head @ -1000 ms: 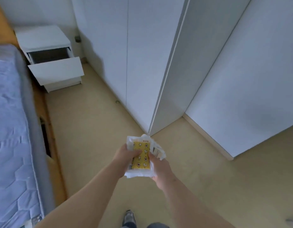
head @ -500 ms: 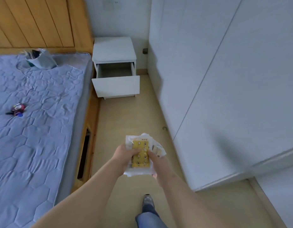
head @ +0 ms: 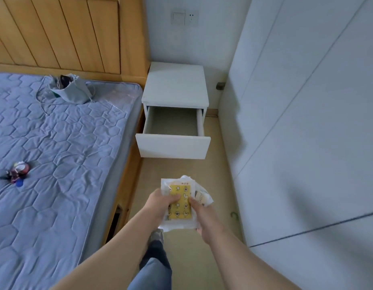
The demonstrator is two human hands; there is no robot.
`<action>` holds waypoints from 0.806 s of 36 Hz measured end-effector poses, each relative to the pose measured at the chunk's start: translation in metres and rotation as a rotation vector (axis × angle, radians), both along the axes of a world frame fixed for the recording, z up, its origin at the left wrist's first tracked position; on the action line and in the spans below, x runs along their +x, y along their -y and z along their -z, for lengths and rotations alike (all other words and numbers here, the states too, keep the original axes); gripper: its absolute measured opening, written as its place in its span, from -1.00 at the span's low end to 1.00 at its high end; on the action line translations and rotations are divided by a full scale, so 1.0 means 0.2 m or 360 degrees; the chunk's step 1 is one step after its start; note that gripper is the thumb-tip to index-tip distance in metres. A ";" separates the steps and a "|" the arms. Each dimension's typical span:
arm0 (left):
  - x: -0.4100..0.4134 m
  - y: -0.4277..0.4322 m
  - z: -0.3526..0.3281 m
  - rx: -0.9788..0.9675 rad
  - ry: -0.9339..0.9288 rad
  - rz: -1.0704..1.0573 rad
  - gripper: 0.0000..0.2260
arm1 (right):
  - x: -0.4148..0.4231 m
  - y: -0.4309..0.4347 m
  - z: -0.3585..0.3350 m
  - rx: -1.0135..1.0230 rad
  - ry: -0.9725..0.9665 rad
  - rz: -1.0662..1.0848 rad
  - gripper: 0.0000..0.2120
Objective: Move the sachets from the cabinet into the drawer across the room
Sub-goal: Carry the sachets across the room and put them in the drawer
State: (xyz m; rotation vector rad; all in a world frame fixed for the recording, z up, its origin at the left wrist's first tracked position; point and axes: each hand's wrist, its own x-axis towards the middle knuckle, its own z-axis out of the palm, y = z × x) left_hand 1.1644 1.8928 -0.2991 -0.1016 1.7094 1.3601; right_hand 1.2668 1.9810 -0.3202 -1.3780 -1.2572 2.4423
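**A:** Where are the sachets?

**B:** I have the sachets out in front of me. They are a small stack in white wrappers with a yellow patterned one on top, held above the floor between both my hands.

**A:** How is the grip?

**B:** My left hand holds the left edge, with the thumb laid across the yellow face. My right hand holds the right edge the same way. The fingers on both sides are clamped on the stack.

**A:** And the drawer?

**B:** The drawer stands pulled out of the white nightstand straight ahead, well apart from the sachets. The bed runs along my left with a grey bag near the headboard. White wardrobe doors are on my right.
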 end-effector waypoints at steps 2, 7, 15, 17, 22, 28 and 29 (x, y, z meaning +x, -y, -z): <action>-0.19 -0.11 0.00 -0.0017 0.0006 0.0049 -0.82 | -0.18 -0.10 0.01 -0.0018 -0.0004 0.0050 -0.76; -0.65 -0.38 -0.02 -0.0026 0.0024 0.0104 -0.81 | -0.61 -0.37 0.00 -0.0053 -0.0067 0.0111 -0.73; -1.14 -0.80 0.05 -0.0120 0.0075 0.0141 -0.75 | -1.06 -0.78 0.07 -0.0069 -0.0021 0.0124 -0.74; -1.26 -0.90 0.09 -0.0125 0.0098 0.0121 -0.75 | -1.18 -0.90 0.12 -0.0100 0.0022 0.0074 -0.76; -1.55 -1.15 0.20 -0.0099 0.0170 0.0065 -0.77 | -1.48 -1.26 0.26 -0.0100 0.0147 0.0103 -0.82; -1.81 -1.44 0.37 -0.0141 0.0226 0.0153 -0.85 | -1.72 -1.64 0.41 0.0001 0.0338 -0.0081 -0.92; -1.85 -1.48 0.41 -0.0152 0.0231 0.0160 -0.83 | -1.76 -1.69 0.44 -0.0012 0.0356 -0.0120 -0.93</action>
